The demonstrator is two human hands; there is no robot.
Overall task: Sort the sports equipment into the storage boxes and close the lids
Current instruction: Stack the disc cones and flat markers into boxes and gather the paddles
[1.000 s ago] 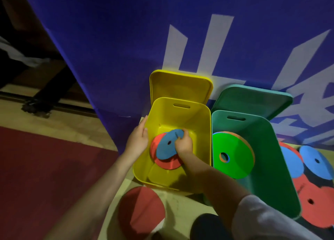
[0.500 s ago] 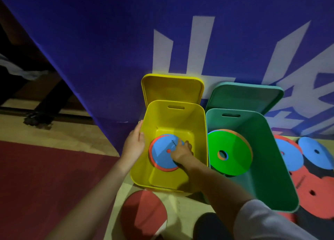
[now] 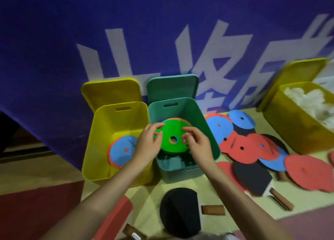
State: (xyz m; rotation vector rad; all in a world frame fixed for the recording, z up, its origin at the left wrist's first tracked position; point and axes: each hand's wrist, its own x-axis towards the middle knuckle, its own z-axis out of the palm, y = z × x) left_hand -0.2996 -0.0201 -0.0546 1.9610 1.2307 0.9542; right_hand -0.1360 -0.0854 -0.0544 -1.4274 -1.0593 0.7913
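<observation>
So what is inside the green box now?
A green disc with a centre hole leans inside the green box, an orange one behind it. The left hand and right hand cover its edges; the bottom is dark.
</observation>
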